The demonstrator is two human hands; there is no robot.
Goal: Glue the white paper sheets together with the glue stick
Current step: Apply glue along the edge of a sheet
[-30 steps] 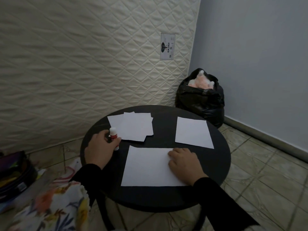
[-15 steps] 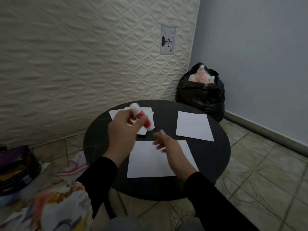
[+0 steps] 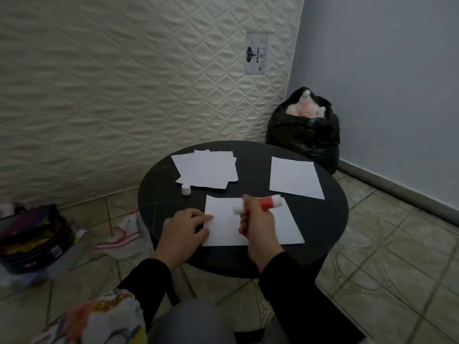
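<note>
A round black table [image 3: 323, 234] carries white paper. The nearest sheet [image 3: 285, 227] lies at the front. My right hand [image 3: 258, 227] hovers over it, shut on a red and white glue stick [image 3: 263, 204] held sideways, its uncapped end to the left. My left hand [image 3: 186, 229] rests fingers-down on that sheet's left edge. The white cap [image 3: 185, 189] stands on the table to the upper left. A loose stack of sheets [image 3: 206, 170] lies at the back left. A single sheet [image 3: 294, 177] is at the back right.
A quilted mattress [image 3: 124, 83] leans against the wall behind the table. A black bag [image 3: 305, 135] with pink stuffing sits in the corner. A dark pencil case [image 3: 32, 239] and cloth [image 3: 124, 234] lie on the tiled floor at left.
The glue stick passed from my left hand to my right hand. Its cap now stands on the table. My left hand came down onto the front sheet's left edge.
</note>
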